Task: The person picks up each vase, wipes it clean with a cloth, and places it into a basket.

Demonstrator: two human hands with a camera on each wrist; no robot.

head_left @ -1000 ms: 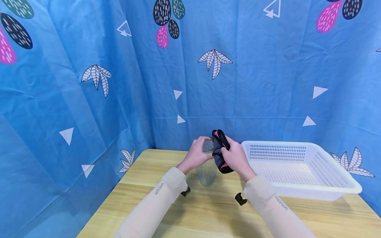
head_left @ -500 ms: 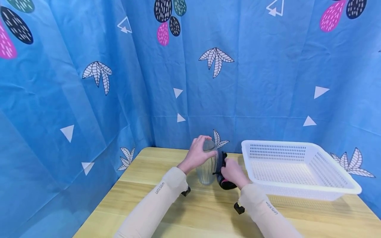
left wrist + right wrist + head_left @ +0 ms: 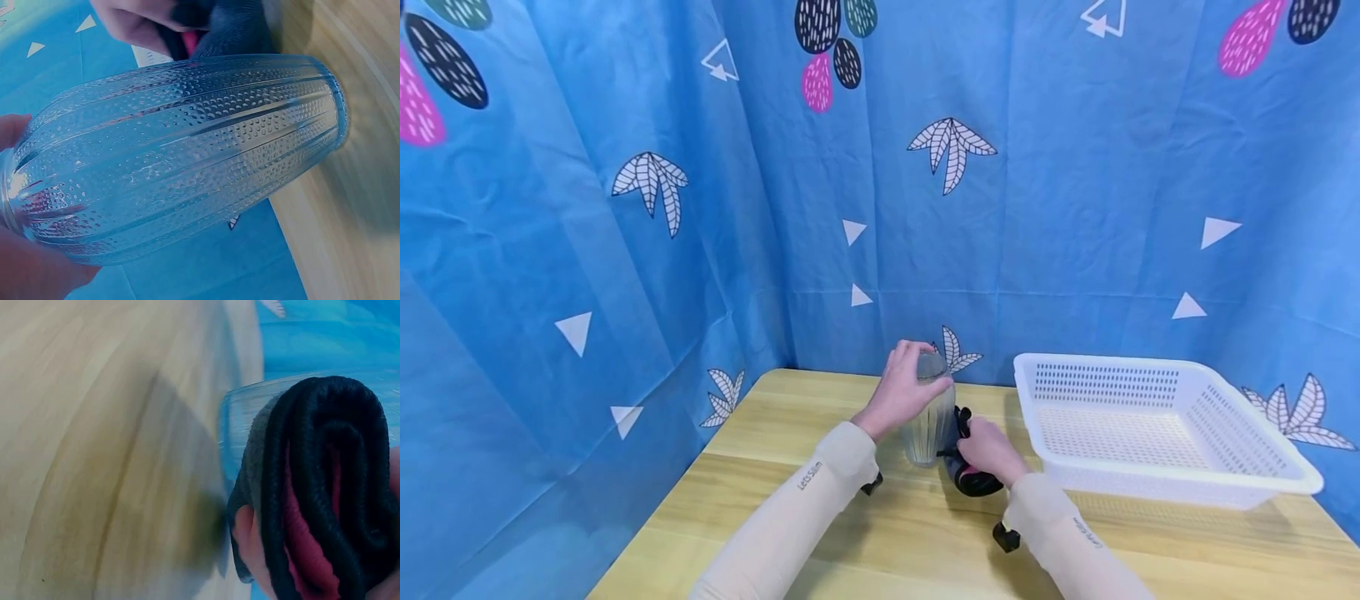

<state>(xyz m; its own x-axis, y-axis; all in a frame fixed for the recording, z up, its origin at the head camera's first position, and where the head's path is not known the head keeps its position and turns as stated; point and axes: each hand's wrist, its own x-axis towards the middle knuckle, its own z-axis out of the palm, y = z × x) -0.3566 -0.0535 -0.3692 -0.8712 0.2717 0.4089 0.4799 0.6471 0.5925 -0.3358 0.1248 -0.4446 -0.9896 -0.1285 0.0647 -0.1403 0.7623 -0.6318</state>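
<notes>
A clear ribbed glass vase [image 3: 930,425] with a dimpled surface stands upright over the wooden table. My left hand [image 3: 904,390] grips it round the neck, thumb and fingers on either side, as the left wrist view of the vase [image 3: 187,150] also shows. In my right hand [image 3: 990,450] is a folded cloth [image 3: 973,479], dark grey with black edging and pink inside. The right wrist view shows the rolled folds of the cloth [image 3: 325,487] up close. The cloth lies against the lower right side of the vase.
A white perforated plastic basket [image 3: 1157,471] sits on the table [image 3: 925,550] to the right of my right hand. A blue patterned curtain [image 3: 1045,250] hangs along the back and left edges of the table.
My right hand has brought the cloth down from the vase's top to its lower right side. The left hand keeps its hold on the neck. The head view has shifted slightly.
</notes>
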